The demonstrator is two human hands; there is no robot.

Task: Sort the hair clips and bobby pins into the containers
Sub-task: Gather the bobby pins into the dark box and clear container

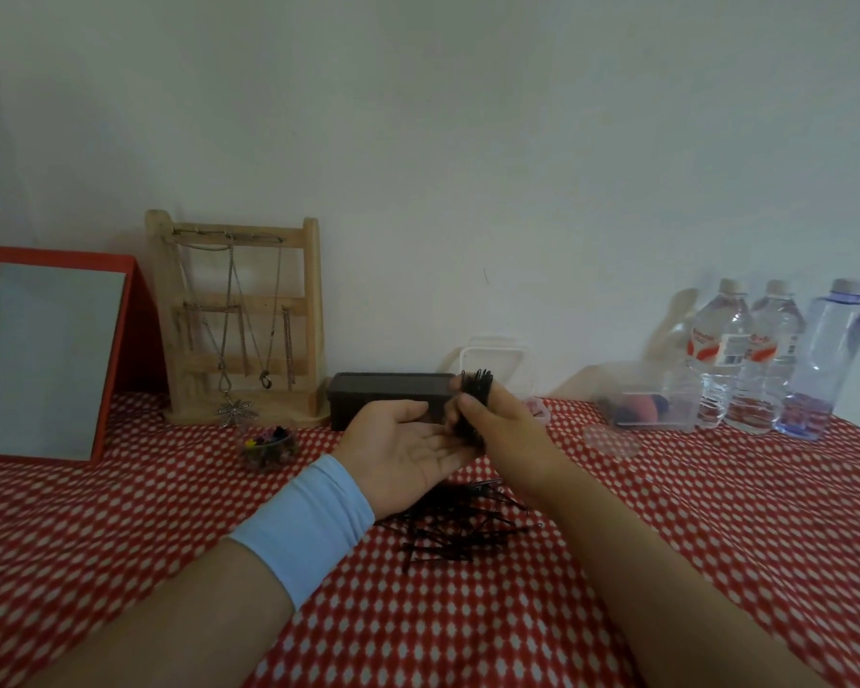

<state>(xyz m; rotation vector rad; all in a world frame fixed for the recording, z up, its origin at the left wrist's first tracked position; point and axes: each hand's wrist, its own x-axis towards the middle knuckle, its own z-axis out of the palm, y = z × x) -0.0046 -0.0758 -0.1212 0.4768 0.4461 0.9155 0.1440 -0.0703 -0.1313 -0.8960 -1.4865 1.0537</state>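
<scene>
My right hand (505, 429) grips an upright bundle of black bobby pins (476, 384), its lower end standing on the palm of my left hand. My left hand (408, 451) lies flat, palm up, fingers straight, under the bundle. A loose pile of black bobby pins (460, 526) lies on the red patterned cloth just below both hands. Behind the hands stands a black rectangular box (383, 389). A small clear cup of coloured hair clips (268, 449) sits to the left. A white lidded container (497, 362) stands behind my right hand.
A red-framed mirror (46, 357) and a wooden jewellery stand (242, 320) with necklaces stand at the back left. A clear box (651, 407) with round items and three water bottles (770, 355) stand at the back right. A clear lid (611, 439) lies near them.
</scene>
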